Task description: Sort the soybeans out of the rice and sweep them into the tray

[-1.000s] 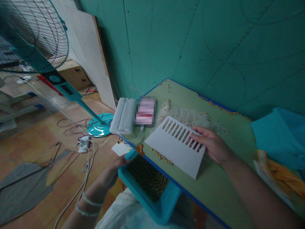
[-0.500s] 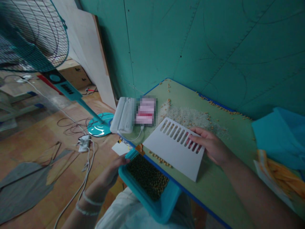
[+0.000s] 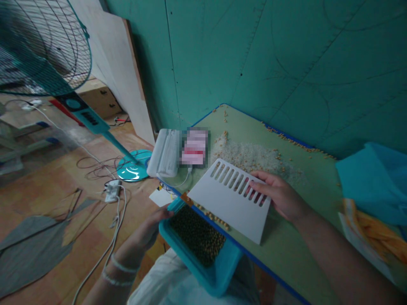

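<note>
My right hand (image 3: 280,195) grips the slotted top edge of a white flat scraper board (image 3: 229,202) that stands tilted on the green table (image 3: 286,245). A row of yellow beans (image 3: 211,216) lies along the board's lower edge, right at the table's blue rim. My left hand (image 3: 149,231) holds the corner of a teal tray (image 3: 203,254) filled with beans, kept just below the table edge. A patch of white rice (image 3: 251,154) with scattered beans lies behind the board.
A white case (image 3: 165,153) and a blurred pink item (image 3: 193,147) sit at the table's left corner. A teal cloth (image 3: 375,182) and orange bag (image 3: 372,233) lie at right. A standing fan (image 3: 41,46), cables and a power strip (image 3: 111,191) occupy the floor at left.
My right hand has drawn the white board toward the table's near edge, pushing the row of beans up to the rim above the tray. My left hand and the tray stay put.
</note>
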`<control>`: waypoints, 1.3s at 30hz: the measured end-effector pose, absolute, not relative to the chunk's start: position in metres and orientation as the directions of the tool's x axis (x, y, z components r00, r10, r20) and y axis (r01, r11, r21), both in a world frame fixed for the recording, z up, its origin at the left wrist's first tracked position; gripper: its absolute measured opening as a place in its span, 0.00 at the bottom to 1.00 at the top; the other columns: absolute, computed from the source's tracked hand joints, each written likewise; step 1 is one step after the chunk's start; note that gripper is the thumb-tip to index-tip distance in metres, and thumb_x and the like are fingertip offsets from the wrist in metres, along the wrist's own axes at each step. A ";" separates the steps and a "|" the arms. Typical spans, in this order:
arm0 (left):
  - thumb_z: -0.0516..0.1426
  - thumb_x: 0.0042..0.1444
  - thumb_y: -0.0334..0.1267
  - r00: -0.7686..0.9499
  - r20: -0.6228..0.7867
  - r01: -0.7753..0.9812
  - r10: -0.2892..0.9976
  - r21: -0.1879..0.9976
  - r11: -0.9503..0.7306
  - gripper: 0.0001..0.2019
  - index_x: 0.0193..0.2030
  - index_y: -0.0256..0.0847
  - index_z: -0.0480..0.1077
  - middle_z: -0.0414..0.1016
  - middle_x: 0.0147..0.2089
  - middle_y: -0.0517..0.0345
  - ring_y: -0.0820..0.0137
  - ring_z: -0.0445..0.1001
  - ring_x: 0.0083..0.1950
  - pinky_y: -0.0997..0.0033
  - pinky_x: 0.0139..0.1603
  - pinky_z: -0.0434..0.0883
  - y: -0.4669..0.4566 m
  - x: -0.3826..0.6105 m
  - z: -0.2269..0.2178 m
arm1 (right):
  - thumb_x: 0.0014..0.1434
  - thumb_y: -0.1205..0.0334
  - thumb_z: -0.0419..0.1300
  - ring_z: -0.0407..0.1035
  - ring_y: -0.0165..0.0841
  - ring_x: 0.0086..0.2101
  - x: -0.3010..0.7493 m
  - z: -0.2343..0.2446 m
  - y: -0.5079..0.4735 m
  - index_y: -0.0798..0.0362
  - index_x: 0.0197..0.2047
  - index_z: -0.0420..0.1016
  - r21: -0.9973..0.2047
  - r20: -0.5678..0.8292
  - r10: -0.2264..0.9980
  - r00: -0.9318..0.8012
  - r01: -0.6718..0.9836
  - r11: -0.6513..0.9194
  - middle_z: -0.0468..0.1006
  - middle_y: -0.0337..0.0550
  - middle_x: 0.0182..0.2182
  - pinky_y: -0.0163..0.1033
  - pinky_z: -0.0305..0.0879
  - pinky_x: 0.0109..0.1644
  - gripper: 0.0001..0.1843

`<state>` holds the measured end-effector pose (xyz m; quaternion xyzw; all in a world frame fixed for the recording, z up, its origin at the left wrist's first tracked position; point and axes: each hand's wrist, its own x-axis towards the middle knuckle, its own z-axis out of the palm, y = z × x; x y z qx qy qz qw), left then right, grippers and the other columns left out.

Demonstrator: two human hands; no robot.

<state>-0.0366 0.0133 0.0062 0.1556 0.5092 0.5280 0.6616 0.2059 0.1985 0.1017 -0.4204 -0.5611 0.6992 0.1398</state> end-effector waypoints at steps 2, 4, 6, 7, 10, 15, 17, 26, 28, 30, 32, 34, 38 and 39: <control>0.55 0.46 0.38 -0.074 -0.506 -0.538 0.859 0.746 0.393 0.21 0.48 0.40 0.73 0.81 0.46 0.57 0.52 0.72 0.51 0.62 0.49 0.67 0.013 -0.037 0.007 | 0.50 0.55 0.62 0.65 0.24 0.21 0.205 0.101 0.198 0.52 0.36 0.70 -0.902 -0.431 0.668 -0.607 0.273 -0.334 0.74 0.35 0.25 0.31 0.59 0.24 0.12; 0.55 0.46 0.38 -0.066 -0.508 -0.537 0.859 0.743 0.398 0.21 0.49 0.40 0.73 0.81 0.45 0.57 0.51 0.73 0.51 0.62 0.48 0.68 0.013 -0.038 0.007 | 0.50 0.55 0.62 0.66 0.25 0.22 0.205 0.101 0.197 0.52 0.37 0.70 -0.901 -0.433 0.670 -0.603 0.270 -0.339 0.74 0.35 0.25 0.31 0.59 0.25 0.13; 0.55 0.46 0.38 -0.057 -0.512 -0.539 0.857 0.739 0.405 0.21 0.49 0.40 0.73 0.82 0.45 0.57 0.51 0.73 0.50 0.62 0.47 0.68 0.013 -0.038 0.007 | 0.50 0.55 0.62 0.66 0.25 0.22 0.204 0.100 0.196 0.52 0.37 0.70 -0.902 -0.431 0.669 -0.605 0.269 -0.338 0.74 0.35 0.26 0.32 0.60 0.25 0.13; 0.55 0.46 0.38 -0.056 -0.513 -0.539 0.857 0.737 0.407 0.21 0.48 0.40 0.73 0.82 0.44 0.57 0.52 0.73 0.50 0.62 0.48 0.68 0.013 -0.038 0.006 | 0.51 0.55 0.61 0.66 0.26 0.22 0.204 0.099 0.196 0.52 0.37 0.70 -0.903 -0.429 0.667 -0.609 0.271 -0.333 0.74 0.35 0.25 0.32 0.60 0.26 0.12; 0.55 0.46 0.38 -0.056 -0.517 -0.541 0.854 0.735 0.409 0.21 0.48 0.39 0.73 0.82 0.44 0.57 0.52 0.72 0.52 0.61 0.50 0.67 0.013 -0.039 0.005 | 0.52 0.55 0.60 0.66 0.25 0.23 0.204 0.098 0.195 0.52 0.36 0.70 -0.905 -0.425 0.652 -0.628 0.283 -0.318 0.73 0.35 0.25 0.32 0.60 0.26 0.11; 0.55 0.46 0.37 -0.059 -0.505 -0.541 0.861 0.741 0.398 0.21 0.49 0.39 0.73 0.81 0.45 0.56 0.50 0.69 0.55 0.59 0.52 0.66 0.016 -0.037 0.006 | 0.52 0.55 0.60 0.65 0.24 0.22 0.202 0.099 0.192 0.52 0.36 0.69 -0.903 -0.430 0.625 -0.651 0.294 -0.315 0.73 0.35 0.25 0.31 0.60 0.26 0.11; 0.55 0.46 0.37 -0.056 -0.503 -0.541 0.863 0.742 0.397 0.21 0.48 0.39 0.74 0.81 0.46 0.56 0.50 0.70 0.54 0.58 0.51 0.66 0.017 -0.036 0.007 | 0.53 0.55 0.59 0.65 0.24 0.22 0.200 0.101 0.189 0.52 0.36 0.69 -0.899 -0.439 0.614 -0.657 0.314 -0.307 0.73 0.34 0.25 0.30 0.59 0.25 0.10; 0.55 0.46 0.38 -0.043 -0.504 -0.546 0.863 0.735 0.402 0.21 0.49 0.41 0.73 0.81 0.46 0.58 0.52 0.69 0.55 0.60 0.52 0.66 0.014 -0.036 0.005 | 0.54 0.55 0.60 0.68 0.26 0.25 0.209 0.117 0.189 0.51 0.38 0.69 -0.925 -0.379 0.652 -0.657 0.259 -0.278 0.75 0.36 0.27 0.31 0.62 0.27 0.11; 0.55 0.46 0.38 -0.042 -0.507 -0.542 0.861 0.735 0.406 0.21 0.49 0.41 0.73 0.81 0.45 0.58 0.51 0.69 0.55 0.61 0.49 0.68 0.013 -0.036 0.004 | 0.52 0.55 0.61 0.69 0.27 0.25 0.215 0.123 0.195 0.50 0.39 0.69 -0.935 -0.352 0.707 -0.613 0.197 -0.295 0.75 0.36 0.27 0.32 0.64 0.28 0.12; 0.55 0.45 0.38 -0.042 -0.507 -0.538 0.861 0.738 0.408 0.21 0.48 0.41 0.74 0.82 0.44 0.58 0.51 0.69 0.55 0.62 0.46 0.69 0.012 -0.037 0.004 | 0.51 0.55 0.62 0.69 0.28 0.25 0.220 0.128 0.202 0.49 0.39 0.69 -0.946 -0.323 0.758 -0.567 0.176 -0.272 0.75 0.36 0.27 0.32 0.65 0.28 0.13; 0.55 0.45 0.38 -0.043 -0.507 -0.535 0.861 0.739 0.409 0.20 0.47 0.41 0.74 0.82 0.43 0.58 0.51 0.69 0.55 0.64 0.44 0.70 0.011 -0.037 0.003 | 0.51 0.55 0.63 0.70 0.29 0.25 0.225 0.132 0.206 0.49 0.39 0.69 -0.947 -0.321 0.771 -0.551 0.209 -0.245 0.75 0.37 0.27 0.33 0.65 0.28 0.13; 0.55 0.46 0.38 -0.042 -0.510 -0.533 0.859 0.739 0.412 0.20 0.47 0.42 0.74 0.82 0.42 0.59 0.52 0.70 0.54 0.65 0.44 0.70 0.011 -0.037 0.003 | 0.51 0.54 0.62 0.70 0.29 0.26 0.229 0.135 0.208 0.50 0.39 0.69 -0.931 -0.358 0.736 -0.575 0.281 -0.233 0.76 0.38 0.28 0.34 0.65 0.28 0.13; 0.55 0.46 0.38 -0.035 -0.508 -0.531 0.860 0.739 0.415 0.18 0.45 0.43 0.76 0.83 0.41 0.60 0.54 0.72 0.52 0.66 0.45 0.69 0.013 -0.038 0.001 | 0.54 0.53 0.59 0.69 0.28 0.26 0.233 0.139 0.207 0.52 0.36 0.70 -0.885 -0.435 0.606 -0.667 0.440 -0.151 0.75 0.38 0.27 0.32 0.63 0.29 0.12; 0.55 0.46 0.38 -0.030 -0.507 -0.530 0.862 0.739 0.416 0.18 0.45 0.42 0.76 0.83 0.41 0.60 0.54 0.73 0.51 0.66 0.45 0.69 0.014 -0.038 0.001 | 0.54 0.53 0.59 0.69 0.28 0.26 0.233 0.139 0.207 0.52 0.36 0.70 -0.874 -0.448 0.574 -0.685 0.471 -0.121 0.75 0.38 0.27 0.32 0.63 0.29 0.11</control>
